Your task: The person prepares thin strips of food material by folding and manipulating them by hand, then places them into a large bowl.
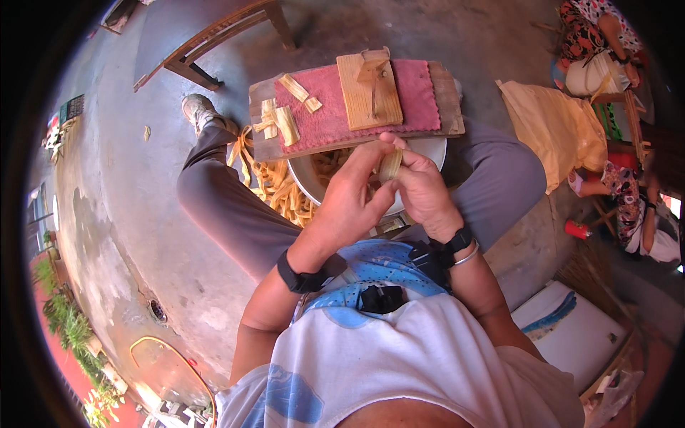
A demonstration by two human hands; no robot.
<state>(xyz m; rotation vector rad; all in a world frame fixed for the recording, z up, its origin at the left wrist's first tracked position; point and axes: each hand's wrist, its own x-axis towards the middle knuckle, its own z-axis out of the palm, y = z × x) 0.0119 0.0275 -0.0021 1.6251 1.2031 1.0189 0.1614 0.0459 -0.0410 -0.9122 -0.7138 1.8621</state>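
Note:
My left hand [350, 195] and my right hand [425, 187] meet over a metal basin [306, 182], pinching a short pale-yellow strip of plant fibre [391, 164] between their fingers. Just beyond them, a wooden board [452, 107] lies across the basin with a pink cloth [321, 80] on it. A wooden block [369, 107] with an upright piece and a thin metal rod stands on the cloth. Several short pale strips [287, 127] lie at the board's left end. The basin's contents are partly hidden by my hands and the board.
A heap of long yellowish strips [283, 187] lies on the floor beside the basin, between my legs. A wooden bench [214, 37] stands ahead at the left. To the right are a large tan sack [556, 128], a red can [578, 229] and other people seated.

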